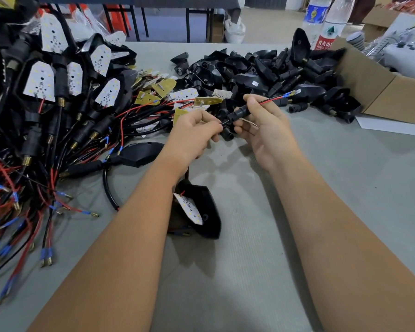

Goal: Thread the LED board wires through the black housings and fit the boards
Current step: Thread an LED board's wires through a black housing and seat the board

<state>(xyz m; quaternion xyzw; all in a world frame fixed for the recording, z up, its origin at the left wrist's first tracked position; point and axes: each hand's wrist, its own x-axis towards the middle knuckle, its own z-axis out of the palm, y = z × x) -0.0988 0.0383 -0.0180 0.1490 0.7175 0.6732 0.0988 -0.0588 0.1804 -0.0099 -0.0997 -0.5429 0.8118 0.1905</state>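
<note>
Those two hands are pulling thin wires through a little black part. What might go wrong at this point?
Three things, probably. The red and black wires pinched by the right hand look thin, so a hard tug might strain them. The black housing stem is gripped only by fingertips, with the left hand steadying it, so it may slip. The finished housing lying under the left forearm might get knocked.

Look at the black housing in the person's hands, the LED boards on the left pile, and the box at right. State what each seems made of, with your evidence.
Black housing: probably moulded plastic, matt black with soft highlights. LED boards: flat, rigid white-faced circuit board dotted with small LEDs; base material unclear. Box: brown cardboard, dull with folded flaps.
</note>
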